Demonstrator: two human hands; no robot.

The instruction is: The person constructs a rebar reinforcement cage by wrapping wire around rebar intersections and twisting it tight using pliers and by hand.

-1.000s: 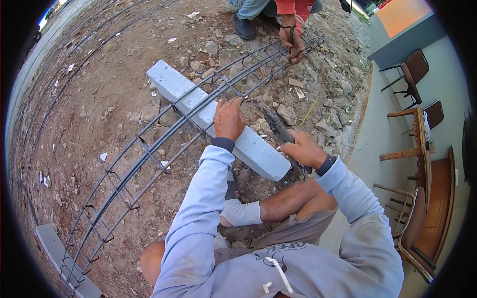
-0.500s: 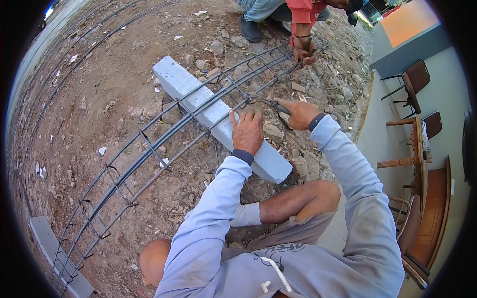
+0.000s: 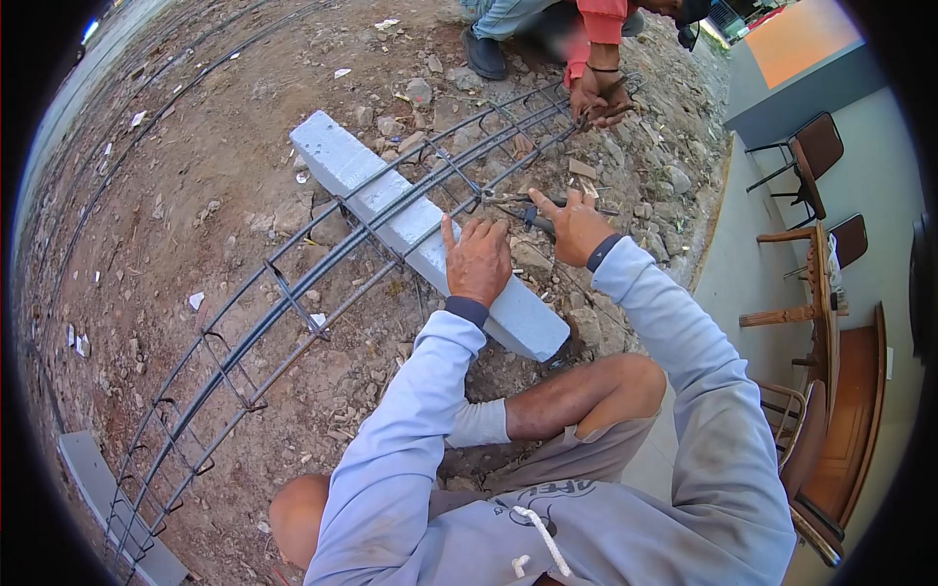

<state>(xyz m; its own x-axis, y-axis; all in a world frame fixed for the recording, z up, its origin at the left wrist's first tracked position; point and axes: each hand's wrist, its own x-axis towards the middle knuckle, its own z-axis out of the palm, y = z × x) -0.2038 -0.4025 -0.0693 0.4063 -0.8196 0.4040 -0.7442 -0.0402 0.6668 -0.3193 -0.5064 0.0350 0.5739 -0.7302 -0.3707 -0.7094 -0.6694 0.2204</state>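
Observation:
A long steel rebar cage (image 3: 283, 293) with stirrups runs diagonally over a pale grey concrete block (image 3: 381, 200). My left hand (image 3: 479, 262) lies on the block's near half, fingers outstretched, right beside the cage's near bar. In my right hand (image 3: 578, 230) is a dark-handled pair of pliers (image 3: 535, 219), whose jaw end points left to a stirrup corner on the near bar. My index finger stretches along the tool. Whether its jaws grip a tie wire is too small to tell.
A co-worker's hands (image 3: 601, 96) work at the cage's far end. Another grey block (image 3: 107, 488) lies under its lower-left end. Stones and debris litter the dirt ground (image 3: 147, 264). Chairs (image 3: 816, 161) and a wooden table (image 3: 821, 293) stand to the right.
The pliers have turned in my right hand, and its index finger now extends. My left hand stays on the block. The co-worker's hands have shifted slightly at the far end.

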